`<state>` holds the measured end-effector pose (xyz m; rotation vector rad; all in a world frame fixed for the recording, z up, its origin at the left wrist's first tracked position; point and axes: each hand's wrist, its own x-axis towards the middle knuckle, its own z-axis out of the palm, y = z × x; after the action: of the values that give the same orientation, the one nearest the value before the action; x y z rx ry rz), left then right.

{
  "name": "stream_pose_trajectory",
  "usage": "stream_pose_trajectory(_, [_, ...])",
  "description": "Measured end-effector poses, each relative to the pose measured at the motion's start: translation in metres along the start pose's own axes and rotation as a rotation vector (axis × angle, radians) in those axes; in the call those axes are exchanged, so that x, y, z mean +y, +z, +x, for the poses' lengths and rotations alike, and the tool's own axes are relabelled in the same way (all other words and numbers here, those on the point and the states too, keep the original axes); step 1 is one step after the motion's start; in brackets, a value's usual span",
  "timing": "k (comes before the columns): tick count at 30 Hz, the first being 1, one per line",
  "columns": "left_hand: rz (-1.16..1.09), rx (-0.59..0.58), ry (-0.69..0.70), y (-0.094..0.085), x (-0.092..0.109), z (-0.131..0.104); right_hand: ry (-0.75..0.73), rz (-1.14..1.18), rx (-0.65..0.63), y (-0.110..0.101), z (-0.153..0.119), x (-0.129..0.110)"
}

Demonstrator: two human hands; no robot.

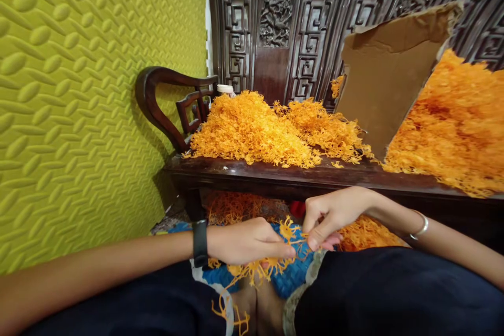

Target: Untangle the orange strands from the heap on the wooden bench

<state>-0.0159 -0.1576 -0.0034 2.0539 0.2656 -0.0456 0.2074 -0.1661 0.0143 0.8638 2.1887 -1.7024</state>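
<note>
My left hand (250, 241) is closed, its thumb laid over a bunch of orange branching plastic pieces (255, 272) that stick out beneath the fingers. To its right, my right hand (334, 215) pinches thin orange strands (300, 242) that stretch across the small gap between the hands. One flower-like orange piece (287, 229) stands up just above the left thumb. Both hands are over my lap, in front of the bench. Loose orange strands (236, 317) dangle below, between my legs. The fingertips of the left hand are partly hidden.
A dark wooden bench (252, 172) carries a heap of orange pieces (252, 131) and a larger heap (460, 126) at right, with a cardboard sheet (389, 73) upright between them. More orange strands (236, 207) lie under it. A yellow-green textured wall (79, 115) borders the left.
</note>
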Motion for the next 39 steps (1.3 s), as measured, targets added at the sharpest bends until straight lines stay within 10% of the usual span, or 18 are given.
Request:
stream_pose_trajectory(15, [-0.069,-0.001,-0.107,-0.003,-0.014,-0.011,0.115,0.028,-0.121,-0.001,-0.006,0.033])
stream_pose_trajectory(17, [-0.116,0.133,-0.129,-0.007,-0.025,-0.018,0.113,-0.009,0.046,-0.003,-0.017,0.045])
stream_pose_trajectory(23, [-0.183,0.104,-0.206,-0.012,-0.037,-0.015,-0.014,-0.395,1.135,-0.032,-0.036,0.045])
stream_pose_trajectory(28, [-0.172,0.042,-0.266,-0.009,-0.030,-0.005,0.025,-0.495,1.469,-0.098,-0.033,0.051])
stream_pose_trajectory(34, [-0.167,-0.006,-0.268,-0.003,-0.030,-0.008,-0.056,-0.371,1.409,-0.158,-0.020,0.043])
stream_pose_trajectory(37, [-0.175,0.044,-0.265,-0.004,-0.027,-0.012,-0.158,-0.277,1.356,-0.142,-0.003,0.013])
stream_pose_trajectory(39, [-0.178,0.062,-0.284,-0.005,-0.026,-0.014,-0.199,-0.254,1.063,-0.113,0.013,-0.009])
